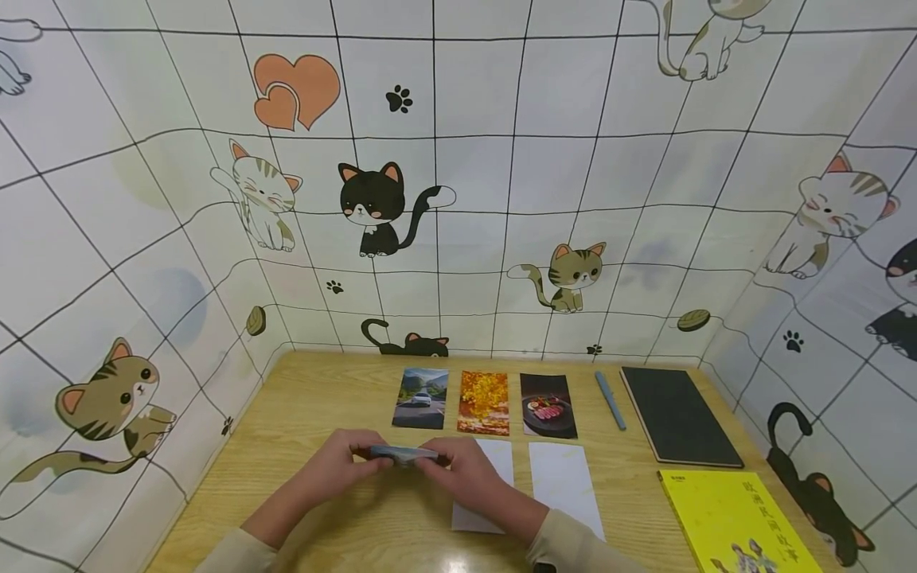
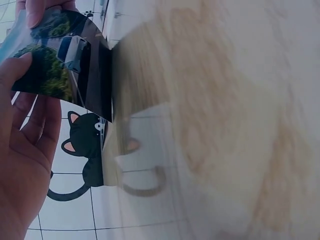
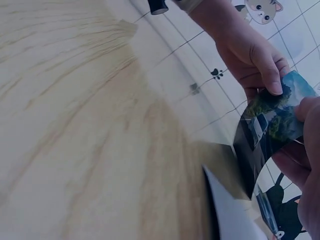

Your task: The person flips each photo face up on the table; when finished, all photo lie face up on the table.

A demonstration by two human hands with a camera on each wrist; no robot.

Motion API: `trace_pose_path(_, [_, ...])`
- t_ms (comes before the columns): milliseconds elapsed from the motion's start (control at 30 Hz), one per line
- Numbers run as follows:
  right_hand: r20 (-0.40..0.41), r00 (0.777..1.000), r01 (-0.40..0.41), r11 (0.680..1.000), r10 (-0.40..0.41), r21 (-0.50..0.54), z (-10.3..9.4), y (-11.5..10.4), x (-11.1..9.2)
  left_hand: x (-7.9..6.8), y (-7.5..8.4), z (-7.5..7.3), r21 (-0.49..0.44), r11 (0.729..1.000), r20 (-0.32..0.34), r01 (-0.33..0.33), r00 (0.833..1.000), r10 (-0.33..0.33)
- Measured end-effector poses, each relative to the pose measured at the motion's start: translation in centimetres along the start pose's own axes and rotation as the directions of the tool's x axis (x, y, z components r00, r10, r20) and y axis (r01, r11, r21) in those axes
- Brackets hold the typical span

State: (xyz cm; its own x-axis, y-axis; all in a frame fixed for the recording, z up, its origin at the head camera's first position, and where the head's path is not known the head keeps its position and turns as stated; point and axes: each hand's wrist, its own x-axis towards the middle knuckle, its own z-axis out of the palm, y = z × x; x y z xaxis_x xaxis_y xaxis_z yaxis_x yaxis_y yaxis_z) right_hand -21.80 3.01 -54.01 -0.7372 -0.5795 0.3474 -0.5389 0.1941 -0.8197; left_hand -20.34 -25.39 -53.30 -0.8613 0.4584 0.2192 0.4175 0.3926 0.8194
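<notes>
Both hands hold one photo card between them, seen nearly edge-on in the head view. In the left wrist view this card shows a vehicle on a road, green trees and sky, and it bends in a curve, its lower edge close over the table. My left hand pinches one end, thumb on the picture side. At the other end my right hand pinches it likewise, forearm over a white card. In the right wrist view, the left hand and right hand grip opposite edges.
Along the back lie three photo cards: a car on a road, yellow autumn trees and a food dish. A second white card, a blue pen, a black notebook and a yellow book lie rightward.
</notes>
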Motion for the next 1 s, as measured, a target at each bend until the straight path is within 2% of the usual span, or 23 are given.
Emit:
trace_pose_path(133, [-0.058, 0.998, -0.024, 1.000, 0.025, 0.013, -0.2, -0.7, 0.4, 0.1, 0.5, -0.1, -0.030, 0.998, -0.045, 0.056, 0.997, -0.057])
trace_pose_path(367, [-0.119, 0.988, -0.096, 0.995, 0.099, 0.037, -0.4, -1.5, 1.0, 0.5, 1.1, 0.2, -0.144, 0.988, -0.091, 0.062, 0.993, -0.075])
trace_pose_path(467, [-0.118, 0.984, -0.122, 0.986, 0.136, 0.112, -0.4, -1.5, 1.1, 0.6, 1.0, 0.4, -0.173, 0.982, -0.102, 0.073, 0.991, -0.092])
trace_pose_path(700, [-0.120, 0.958, -0.217, 0.933, 0.260, 0.288, -0.3, -1.0, 1.3, 0.8, 0.6, 0.9, -0.240, 0.963, -0.127, 0.124, 0.979, -0.157])
trace_pose_path(1000, [-0.082, 0.925, -0.303, 0.851, 0.371, 0.428, 0.3, -0.8, 1.0, 1.1, 0.2, 1.2, -0.269, 0.932, -0.181, 0.241, 0.938, -0.295])
